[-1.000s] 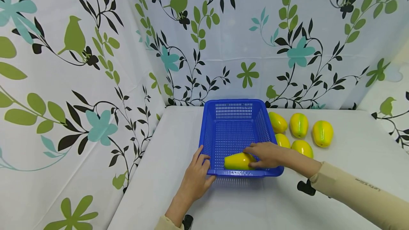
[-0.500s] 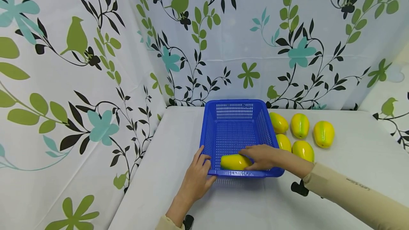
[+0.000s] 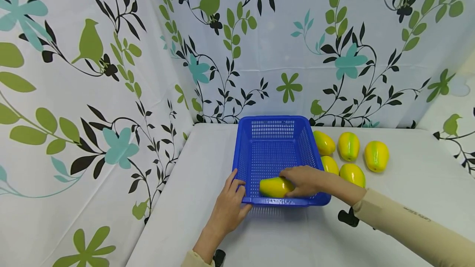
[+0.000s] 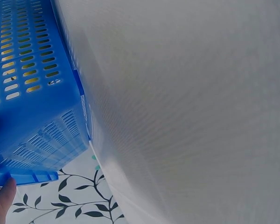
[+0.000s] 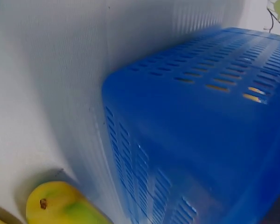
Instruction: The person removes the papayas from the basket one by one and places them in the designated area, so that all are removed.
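Note:
A blue plastic basket [image 3: 274,202] with slotted walls stands on the white table. My left hand [image 3: 229,205] grips its near left corner, fingers over the left rim and thumb at the front; the left wrist view shows the thumb [image 4: 5,193] against the rim. Low inside the basket, along its near wall, lies a yellow mango-like fruit [image 3: 272,187] with some green on its skin. My right hand [image 3: 302,181] reaches over the right rim and holds the fruit's right end, covering that end. In the right wrist view the basket's outer wall [image 5: 186,126] hides this hand's fingers.
Several similar yellow fruits stand on the table right of the basket, among them one at the far right [image 3: 376,156] and one near my right forearm [image 3: 352,174]. A patterned curtain [image 3: 237,77] hangs behind and along the left side.
My right hand has shifted the fruit left along the basket's near wall, then slightly back right. The left hand keeps its place on the corner.

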Demonstrator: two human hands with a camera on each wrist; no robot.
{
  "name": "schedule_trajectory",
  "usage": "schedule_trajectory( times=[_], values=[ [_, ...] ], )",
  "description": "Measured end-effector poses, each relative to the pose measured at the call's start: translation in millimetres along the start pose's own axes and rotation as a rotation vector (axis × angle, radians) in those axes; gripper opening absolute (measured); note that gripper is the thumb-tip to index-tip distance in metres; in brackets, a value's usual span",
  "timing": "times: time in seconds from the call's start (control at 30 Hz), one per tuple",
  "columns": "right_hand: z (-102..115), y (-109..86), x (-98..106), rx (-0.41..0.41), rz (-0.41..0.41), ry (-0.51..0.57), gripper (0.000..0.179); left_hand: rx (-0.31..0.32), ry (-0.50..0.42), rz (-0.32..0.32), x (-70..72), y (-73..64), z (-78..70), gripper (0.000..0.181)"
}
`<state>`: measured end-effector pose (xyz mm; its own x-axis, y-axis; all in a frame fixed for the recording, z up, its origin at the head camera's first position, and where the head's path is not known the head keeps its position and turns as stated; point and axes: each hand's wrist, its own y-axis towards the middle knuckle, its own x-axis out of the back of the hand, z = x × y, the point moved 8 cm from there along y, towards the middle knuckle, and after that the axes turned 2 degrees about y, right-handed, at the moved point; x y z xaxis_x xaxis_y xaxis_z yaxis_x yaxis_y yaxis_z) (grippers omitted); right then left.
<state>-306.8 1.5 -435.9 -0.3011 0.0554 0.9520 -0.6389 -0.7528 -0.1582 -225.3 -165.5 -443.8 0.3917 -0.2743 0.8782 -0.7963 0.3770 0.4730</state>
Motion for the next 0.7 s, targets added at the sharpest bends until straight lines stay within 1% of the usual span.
schedule_trajectory(
  times=[0.17,0.27,0.33,0.37,0.5,0.6,0.7],
  values=[
    [-5.1,-3.3,7.7,-0.017,-0.013,0.006,0.058,-0.016,-0.007,-0.022,1.0,0.4,-0.9,0.03],
    [-9.1,-7.7,15.7,-0.036,-0.025,0.018,0.059,-0.021,-0.008,-0.029,1.2,0.5,-1.7,0.03],
    [-10.8,-11.6,22.9,-0.032,-0.042,0.035,0.059,-0.025,-0.011,-0.035,1.2,0.7,-2.3,0.03],
    [-11.6,-13.9,27.0,-0.028,-0.053,0.041,0.059,-0.027,-0.011,-0.037,1.2,0.7,-2.6,0.03],
    [-19.1,-25.9,41.8,-0.053,-0.089,0.058,0.06,-0.03,-0.014,-0.037,0.7,0.5,-3.0,0.03],
    [-29.1,-36.7,51.8,-0.088,-0.116,0.065,0.062,-0.029,-0.016,-0.034,0.5,0.3,-2.4,0.03],
    [-38.2,-47.0,62.2,-0.094,-0.154,0.076,0.062,-0.028,-0.015,-0.034,0.7,0.5,-1.4,0.03]
  ],
)
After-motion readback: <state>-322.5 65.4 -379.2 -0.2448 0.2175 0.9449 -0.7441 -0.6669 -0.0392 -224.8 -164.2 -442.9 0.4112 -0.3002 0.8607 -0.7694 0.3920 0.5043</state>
